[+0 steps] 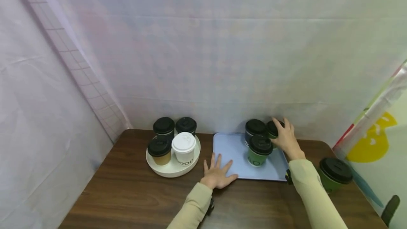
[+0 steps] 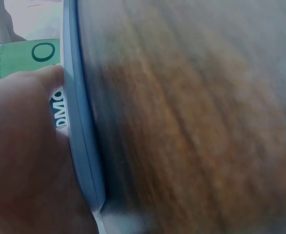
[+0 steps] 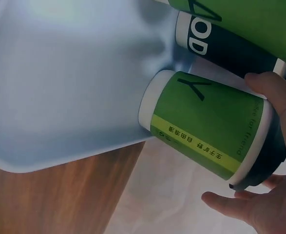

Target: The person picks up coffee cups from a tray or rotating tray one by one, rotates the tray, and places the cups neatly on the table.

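Note:
My left hand (image 1: 218,176) lies with spread fingers on the front left edge of a light blue tray (image 1: 230,151). At the tray's back right corner, my right hand (image 1: 286,140) is around the black lid of a green paper cup (image 3: 206,126). Its thumb and fingers stand loosely spread on either side of the lid, with the lower fingertip away from the cup wall. Beside that cup on the tray is a dark cup with a black lid (image 1: 255,127). In front of them stands another green cup (image 1: 257,159), upright and lidded.
A round white dish (image 1: 173,176) to the left bears a white cup (image 1: 184,151), a tan cup (image 1: 162,159) and two dark cups at its back. One more green cup (image 1: 330,183) stands on the wooden table (image 1: 127,186) at the right. White curtains (image 1: 203,63) hang behind.

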Demonstrator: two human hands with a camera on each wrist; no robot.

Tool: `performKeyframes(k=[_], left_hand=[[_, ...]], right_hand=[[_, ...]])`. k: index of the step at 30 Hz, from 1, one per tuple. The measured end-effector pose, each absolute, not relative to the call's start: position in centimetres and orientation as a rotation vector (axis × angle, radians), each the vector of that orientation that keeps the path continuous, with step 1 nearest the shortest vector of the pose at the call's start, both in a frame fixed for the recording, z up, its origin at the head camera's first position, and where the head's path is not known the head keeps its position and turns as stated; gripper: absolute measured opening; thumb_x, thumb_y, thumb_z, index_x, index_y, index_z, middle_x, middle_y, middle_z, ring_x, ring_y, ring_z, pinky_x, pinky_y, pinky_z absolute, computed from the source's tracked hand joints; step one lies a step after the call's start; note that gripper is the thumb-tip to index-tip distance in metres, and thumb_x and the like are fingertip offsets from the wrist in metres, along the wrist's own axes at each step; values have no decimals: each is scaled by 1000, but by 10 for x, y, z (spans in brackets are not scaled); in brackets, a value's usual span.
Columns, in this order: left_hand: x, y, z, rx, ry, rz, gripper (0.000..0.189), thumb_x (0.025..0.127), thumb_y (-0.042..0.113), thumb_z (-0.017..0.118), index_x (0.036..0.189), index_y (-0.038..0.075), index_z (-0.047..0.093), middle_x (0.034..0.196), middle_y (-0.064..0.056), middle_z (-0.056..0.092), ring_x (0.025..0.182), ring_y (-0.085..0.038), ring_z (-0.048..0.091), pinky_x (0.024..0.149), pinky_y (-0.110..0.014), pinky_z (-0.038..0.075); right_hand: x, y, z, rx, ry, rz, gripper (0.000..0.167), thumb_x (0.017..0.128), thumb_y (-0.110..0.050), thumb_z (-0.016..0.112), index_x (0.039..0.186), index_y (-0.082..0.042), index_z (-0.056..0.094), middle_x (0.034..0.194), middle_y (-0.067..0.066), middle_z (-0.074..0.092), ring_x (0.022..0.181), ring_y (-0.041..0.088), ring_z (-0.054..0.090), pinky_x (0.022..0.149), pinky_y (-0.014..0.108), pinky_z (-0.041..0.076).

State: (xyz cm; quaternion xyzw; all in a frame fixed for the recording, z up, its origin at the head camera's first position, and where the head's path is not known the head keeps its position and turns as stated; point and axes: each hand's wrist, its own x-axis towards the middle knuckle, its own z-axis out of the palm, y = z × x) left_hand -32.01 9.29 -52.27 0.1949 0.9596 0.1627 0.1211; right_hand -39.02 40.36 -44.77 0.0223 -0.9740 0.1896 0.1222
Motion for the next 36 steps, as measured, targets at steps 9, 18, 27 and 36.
performKeyframes(k=[9,18,27,36], left_hand=[[-315,97,-520,580,2820,476,69,99,71,43,160,39,37,175,-13,18,164,-38,3,127,-70,11],[-316,99,-520,583,2808,494,69,100,70,42,161,38,36,175,-12,16,164,-38,1,127,-70,9],[-314,97,-522,580,2806,475,69,100,70,41,161,38,35,175,-12,16,164,-38,2,127,-70,9],[-324,96,-532,572,2820,479,68,100,71,40,161,40,34,176,-12,14,164,-38,-1,126,-71,7]], right_hand=[[-396,406,-452,51,-2806,486,79,86,-17,83,152,0,42,154,45,23,136,70,28,97,80,42],[-398,408,-456,64,-2772,490,75,87,-15,82,150,1,44,151,45,27,134,70,30,96,81,42],[-390,407,-456,65,-2791,495,74,87,-15,81,150,0,45,151,45,28,134,70,30,96,80,43],[-376,405,-443,70,-2757,520,73,87,-17,81,149,-2,46,151,44,28,134,69,31,95,80,42]])
